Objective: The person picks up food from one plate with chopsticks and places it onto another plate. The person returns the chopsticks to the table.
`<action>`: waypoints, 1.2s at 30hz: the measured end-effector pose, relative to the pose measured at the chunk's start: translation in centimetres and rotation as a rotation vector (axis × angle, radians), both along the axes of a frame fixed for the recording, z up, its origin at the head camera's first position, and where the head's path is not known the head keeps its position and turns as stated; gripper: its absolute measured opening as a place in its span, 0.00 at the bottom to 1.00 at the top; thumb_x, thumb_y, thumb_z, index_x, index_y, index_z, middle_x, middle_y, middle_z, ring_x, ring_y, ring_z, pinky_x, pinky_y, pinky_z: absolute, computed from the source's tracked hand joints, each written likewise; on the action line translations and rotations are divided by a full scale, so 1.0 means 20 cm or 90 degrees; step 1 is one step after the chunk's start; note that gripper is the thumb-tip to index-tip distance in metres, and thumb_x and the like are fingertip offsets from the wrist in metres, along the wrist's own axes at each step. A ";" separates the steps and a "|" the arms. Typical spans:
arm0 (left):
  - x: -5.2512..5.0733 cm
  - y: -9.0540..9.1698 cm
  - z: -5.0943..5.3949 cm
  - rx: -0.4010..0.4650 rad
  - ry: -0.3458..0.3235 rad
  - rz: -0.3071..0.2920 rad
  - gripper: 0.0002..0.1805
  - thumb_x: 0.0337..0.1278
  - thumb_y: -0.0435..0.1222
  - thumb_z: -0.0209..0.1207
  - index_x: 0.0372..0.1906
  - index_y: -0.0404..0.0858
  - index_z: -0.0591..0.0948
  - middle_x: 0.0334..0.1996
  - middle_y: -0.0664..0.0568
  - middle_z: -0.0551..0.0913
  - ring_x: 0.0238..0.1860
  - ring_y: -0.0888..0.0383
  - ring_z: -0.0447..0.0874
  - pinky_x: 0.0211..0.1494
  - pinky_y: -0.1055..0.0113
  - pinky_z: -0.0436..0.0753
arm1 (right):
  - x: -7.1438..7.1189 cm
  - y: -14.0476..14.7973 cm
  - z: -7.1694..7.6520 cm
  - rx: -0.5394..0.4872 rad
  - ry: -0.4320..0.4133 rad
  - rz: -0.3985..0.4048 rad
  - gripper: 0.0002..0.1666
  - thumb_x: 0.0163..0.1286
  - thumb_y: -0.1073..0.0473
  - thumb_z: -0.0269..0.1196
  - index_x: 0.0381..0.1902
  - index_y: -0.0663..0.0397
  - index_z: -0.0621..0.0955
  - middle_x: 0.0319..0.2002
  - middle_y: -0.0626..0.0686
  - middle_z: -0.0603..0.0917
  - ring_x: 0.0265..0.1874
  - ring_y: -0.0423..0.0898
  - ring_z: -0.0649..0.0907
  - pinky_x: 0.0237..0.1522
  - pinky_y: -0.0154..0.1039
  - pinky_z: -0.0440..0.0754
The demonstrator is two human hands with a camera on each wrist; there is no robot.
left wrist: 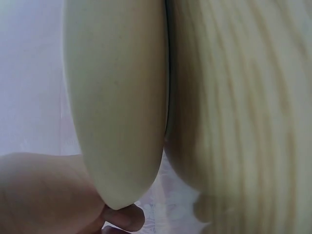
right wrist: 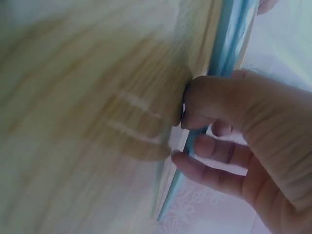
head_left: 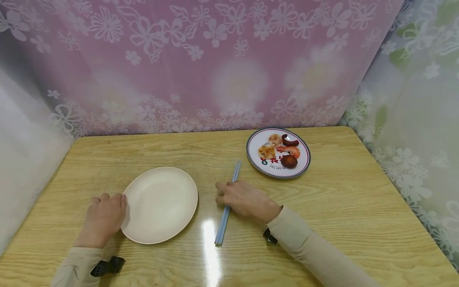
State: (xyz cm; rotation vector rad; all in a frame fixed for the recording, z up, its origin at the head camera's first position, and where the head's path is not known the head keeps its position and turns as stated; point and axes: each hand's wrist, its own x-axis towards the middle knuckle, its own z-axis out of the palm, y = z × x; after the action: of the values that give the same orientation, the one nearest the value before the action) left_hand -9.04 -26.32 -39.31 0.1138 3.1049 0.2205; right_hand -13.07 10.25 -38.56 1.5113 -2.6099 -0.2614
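A cream plate [head_left: 159, 205] sits at the left of the table, and its near side fills the middle of the left wrist view. My left hand [head_left: 104, 215] grips its left rim; a fingertip [left wrist: 126, 218] shows at the plate's edge, the other fingers being partly hidden. To the right of the plate, a pair of light blue chopsticks [head_left: 223, 225] lies lengthwise at the table surface. My right hand [head_left: 247, 200] pinches them around the middle with thumb and fingers. In the right wrist view, the chopsticks [right wrist: 225, 46] run between the curled fingers.
Beyond my right hand, a round patterned plate [head_left: 258, 163] bears food pieces: lotus slices [head_left: 267, 152], a shrimp [head_left: 292, 151], a mushroom [head_left: 289, 161] and a dark red curved piece [head_left: 289, 142]. The wooden table [head_left: 344, 207] ends at a pink floral curtain [head_left: 236, 79].
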 end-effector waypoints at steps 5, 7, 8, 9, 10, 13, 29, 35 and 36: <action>0.00 0.00 0.00 0.002 -0.011 -0.005 0.20 0.72 0.35 0.39 0.34 0.22 0.74 0.28 0.25 0.71 0.33 0.25 0.71 0.32 0.36 0.74 | -0.02 0.01 -0.02 -0.027 0.048 -0.023 0.06 0.57 0.64 0.65 0.29 0.48 0.79 0.34 0.50 0.69 0.25 0.44 0.74 0.25 0.34 0.76; 0.00 -0.01 0.00 0.004 -0.015 -0.005 0.20 0.72 0.35 0.39 0.34 0.22 0.74 0.27 0.25 0.72 0.33 0.25 0.71 0.32 0.36 0.74 | -0.02 0.02 -0.02 -0.059 0.095 -0.020 0.06 0.61 0.60 0.65 0.27 0.50 0.78 0.33 0.50 0.69 0.24 0.44 0.73 0.25 0.34 0.75; 0.00 -0.01 -0.01 0.006 -0.018 -0.003 0.20 0.72 0.35 0.39 0.34 0.22 0.74 0.28 0.25 0.72 0.33 0.26 0.71 0.32 0.36 0.74 | -0.02 0.01 -0.02 -0.077 0.118 -0.018 0.08 0.64 0.57 0.64 0.27 0.52 0.77 0.32 0.51 0.69 0.24 0.44 0.72 0.25 0.33 0.75; 0.00 -0.01 -0.01 0.008 -0.018 -0.001 0.20 0.72 0.35 0.39 0.34 0.22 0.74 0.27 0.26 0.72 0.33 0.26 0.71 0.32 0.36 0.74 | -0.02 0.01 -0.02 -0.089 0.138 -0.019 0.10 0.67 0.56 0.63 0.28 0.53 0.77 0.31 0.51 0.69 0.24 0.44 0.72 0.24 0.33 0.75; 0.00 -0.01 -0.01 0.009 -0.017 -0.001 0.20 0.72 0.35 0.39 0.34 0.22 0.74 0.27 0.25 0.72 0.33 0.26 0.71 0.32 0.36 0.74 | -0.02 0.01 -0.01 -0.100 0.153 -0.020 0.10 0.69 0.56 0.62 0.29 0.53 0.77 0.30 0.51 0.69 0.23 0.44 0.72 0.24 0.33 0.75; 0.00 -0.01 -0.01 0.011 -0.016 0.000 0.20 0.72 0.35 0.39 0.35 0.21 0.74 0.28 0.25 0.72 0.33 0.25 0.71 0.32 0.36 0.74 | -0.01 0.00 0.01 -0.117 0.173 -0.039 0.10 0.71 0.55 0.59 0.32 0.54 0.76 0.30 0.51 0.70 0.24 0.44 0.73 0.25 0.34 0.76; -0.01 0.00 0.00 0.018 -0.025 -0.002 0.21 0.73 0.35 0.39 0.37 0.21 0.74 0.28 0.25 0.72 0.35 0.24 0.70 0.36 0.35 0.73 | 0.02 0.03 0.11 -0.432 0.107 -0.119 0.10 0.73 0.60 0.57 0.31 0.61 0.76 0.24 0.53 0.74 0.14 0.46 0.75 0.15 0.36 0.72; -0.01 -0.01 0.00 0.026 -0.031 0.002 0.21 0.73 0.36 0.37 0.38 0.21 0.74 0.30 0.23 0.72 0.37 0.21 0.69 0.36 0.33 0.73 | 0.00 0.08 0.18 -0.521 0.109 -0.158 0.09 0.72 0.62 0.58 0.33 0.62 0.78 0.24 0.54 0.79 0.17 0.46 0.79 0.16 0.38 0.76; -0.01 -0.01 0.00 0.026 -0.032 0.003 0.21 0.73 0.36 0.37 0.38 0.21 0.74 0.30 0.23 0.72 0.37 0.22 0.69 0.36 0.34 0.73 | 0.00 0.09 0.20 -0.535 0.102 -0.173 0.07 0.71 0.63 0.58 0.34 0.62 0.79 0.25 0.54 0.81 0.18 0.47 0.80 0.17 0.39 0.77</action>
State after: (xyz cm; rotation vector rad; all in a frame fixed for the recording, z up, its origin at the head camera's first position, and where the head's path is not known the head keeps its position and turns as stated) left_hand -9.23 -26.44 -39.30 0.1011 3.0517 0.2831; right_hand -13.03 11.96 -34.63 0.8091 -2.3026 0.5956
